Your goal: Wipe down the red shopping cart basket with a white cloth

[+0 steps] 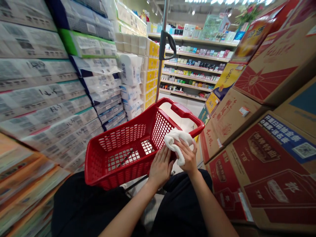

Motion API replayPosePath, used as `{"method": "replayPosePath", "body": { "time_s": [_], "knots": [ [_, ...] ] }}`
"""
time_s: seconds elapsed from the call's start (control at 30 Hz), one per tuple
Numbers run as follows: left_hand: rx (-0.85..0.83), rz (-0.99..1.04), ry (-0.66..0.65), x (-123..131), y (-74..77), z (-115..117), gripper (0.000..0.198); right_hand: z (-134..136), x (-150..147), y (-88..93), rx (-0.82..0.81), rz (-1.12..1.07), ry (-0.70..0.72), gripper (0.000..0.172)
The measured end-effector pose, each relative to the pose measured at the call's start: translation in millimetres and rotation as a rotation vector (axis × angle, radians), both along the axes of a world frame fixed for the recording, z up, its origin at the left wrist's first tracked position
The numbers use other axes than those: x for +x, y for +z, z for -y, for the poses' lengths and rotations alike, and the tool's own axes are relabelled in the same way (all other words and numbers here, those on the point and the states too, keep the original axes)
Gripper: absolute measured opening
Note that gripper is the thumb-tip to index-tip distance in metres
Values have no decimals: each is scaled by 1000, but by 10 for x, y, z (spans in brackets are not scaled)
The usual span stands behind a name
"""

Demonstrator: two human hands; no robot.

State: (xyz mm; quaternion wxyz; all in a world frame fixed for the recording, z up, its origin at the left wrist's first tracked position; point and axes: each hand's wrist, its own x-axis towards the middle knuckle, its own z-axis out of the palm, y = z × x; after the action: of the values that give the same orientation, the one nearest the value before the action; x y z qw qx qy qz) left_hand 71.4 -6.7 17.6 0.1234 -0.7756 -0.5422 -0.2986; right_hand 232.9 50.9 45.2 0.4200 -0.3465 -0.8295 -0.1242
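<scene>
The right hand (188, 157) is clamping a white cloth (176, 142) beside the rim of a red basket (123, 138). The left hand (160, 166) is resting against the cloth, its grip unclear.

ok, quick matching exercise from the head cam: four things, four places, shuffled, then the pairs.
Things:
1. white cloth
2. red basket
3. wrapped tissue packs
4. cardboard boxes

Places:
A. stacked along the right side of the view
B. stacked along the left side of the view
C. held between the left hand and the right hand
D. in front of the person, just beyond the hands

Pairs: 1-C, 2-D, 3-B, 4-A
</scene>
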Motion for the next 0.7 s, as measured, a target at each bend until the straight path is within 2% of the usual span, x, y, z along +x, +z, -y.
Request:
{"method": "replayPosePath", "body": {
  "time_s": [0.1,0.23,0.33,0.5,0.6,0.7],
  "knots": [
    [1,-8,7,4,4,-7,60,-348,422,152,112,54,-8,28],
    [-6,-12,1,15,-2,-14,63,-737,760,381,102,-149,-187,26],
    [-5,7,10,23,-10,-15,65,-819,710,412,69,-287,-225,28],
    [-8,0,2,15,-14,-4,65,-702,430,327,49,-503,-308,29],
    [-9,-9,7,11,-14,2,65,-588,297,308,36,-507,-360,30],
    [-12,-10,13,14,-15,2,65,-431,174,267,22,-438,-353,30]
  ]
}}
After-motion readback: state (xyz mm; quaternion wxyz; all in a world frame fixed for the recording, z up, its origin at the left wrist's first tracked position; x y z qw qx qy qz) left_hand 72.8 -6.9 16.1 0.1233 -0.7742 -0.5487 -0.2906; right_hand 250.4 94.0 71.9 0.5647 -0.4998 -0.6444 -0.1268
